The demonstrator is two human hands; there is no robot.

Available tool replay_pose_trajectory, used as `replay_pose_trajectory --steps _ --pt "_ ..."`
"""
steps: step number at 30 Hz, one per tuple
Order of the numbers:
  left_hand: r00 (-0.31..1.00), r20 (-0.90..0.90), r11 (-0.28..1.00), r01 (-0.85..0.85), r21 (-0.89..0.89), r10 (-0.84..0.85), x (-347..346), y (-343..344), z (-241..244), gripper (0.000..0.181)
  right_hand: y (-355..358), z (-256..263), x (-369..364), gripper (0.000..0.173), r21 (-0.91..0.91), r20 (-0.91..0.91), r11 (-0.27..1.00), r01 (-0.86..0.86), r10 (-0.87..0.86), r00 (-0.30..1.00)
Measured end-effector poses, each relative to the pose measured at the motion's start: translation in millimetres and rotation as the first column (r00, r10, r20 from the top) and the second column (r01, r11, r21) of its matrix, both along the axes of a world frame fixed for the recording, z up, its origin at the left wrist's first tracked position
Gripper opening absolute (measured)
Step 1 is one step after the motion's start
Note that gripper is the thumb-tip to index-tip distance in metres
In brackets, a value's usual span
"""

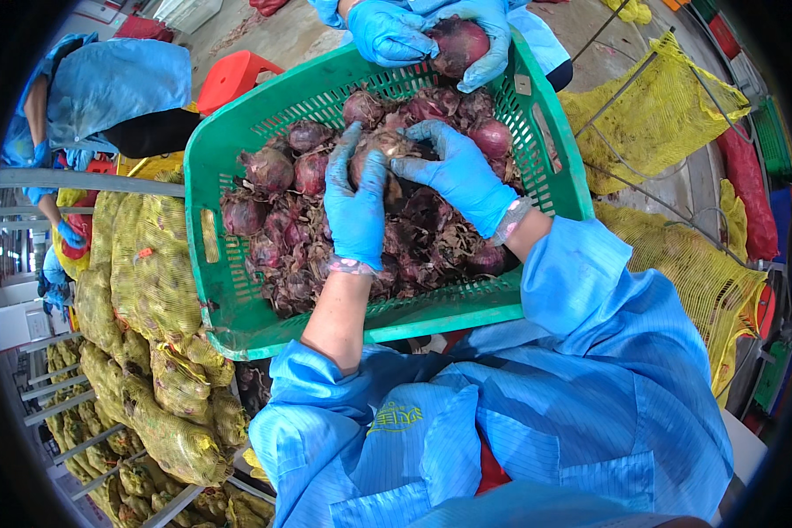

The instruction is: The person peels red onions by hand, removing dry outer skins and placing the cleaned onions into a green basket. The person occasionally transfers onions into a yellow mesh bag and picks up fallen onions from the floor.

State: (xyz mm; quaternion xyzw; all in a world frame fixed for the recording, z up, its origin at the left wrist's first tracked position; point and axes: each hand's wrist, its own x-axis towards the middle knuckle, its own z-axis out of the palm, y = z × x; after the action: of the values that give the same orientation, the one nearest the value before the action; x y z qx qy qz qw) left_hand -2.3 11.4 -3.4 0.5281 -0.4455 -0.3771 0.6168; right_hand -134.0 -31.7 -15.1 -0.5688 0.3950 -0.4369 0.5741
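Observation:
A green plastic crate [369, 332] full of red onions stands before me. My left hand [360, 204], in a blue glove, holds a brownish onion [384, 142] from its left side, above the pile. My right hand [459, 175], gloved too, has its fingers at the right side of that onion, by its dry roots or skins; the fingertips are partly hidden. Loose dry skins lie among the onions [264, 169]. At the crate's far rim, another person's gloved hands [396, 33] hold a large red onion [459, 46].
Full yellow mesh sacks [155, 264] are stacked on the left by metal rails [92, 181]. A yellow mesh bag [653, 112] hangs on a metal frame at the right. A red plastic stool [231, 79] stands beyond the crate. Co-workers in blue [115, 82] are at the far left.

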Motion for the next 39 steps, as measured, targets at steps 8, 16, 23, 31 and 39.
replay_pose_trajectory --steps 8,16,23,31,39 --pt "0.972 0.214 0.993 0.112 -0.037 -0.101 1 5 -8 0.051 -3 -6 -2 0.024 -0.067 -0.029 0.996 0.066 -0.068 0.997" --pt "0.981 -0.151 0.992 0.125 -0.002 -0.124 1 6 -5 0.043 -2 -5 -4 0.023 -0.079 -0.002 0.997 -0.02 0.02 1.0" --pt "0.998 -0.037 0.999 0.05 -0.006 -0.05 0 6 -7 0.036 2 -2 -2 0.025 -0.112 -0.06 0.993 -0.035 0.029 0.998" --pt "1.0 -0.005 1.0 -0.024 0.015 0.024 8 5 -6 0.019 16 0 8 0.025 -0.15 0.065 0.989 0.003 0.007 0.998" --pt "0.997 -0.071 0.997 -0.011 -0.07 0.006 11 -1 -14 0.02 5 3 1 0.025 -0.025 0.037 0.996 -0.086 0.087 0.996"
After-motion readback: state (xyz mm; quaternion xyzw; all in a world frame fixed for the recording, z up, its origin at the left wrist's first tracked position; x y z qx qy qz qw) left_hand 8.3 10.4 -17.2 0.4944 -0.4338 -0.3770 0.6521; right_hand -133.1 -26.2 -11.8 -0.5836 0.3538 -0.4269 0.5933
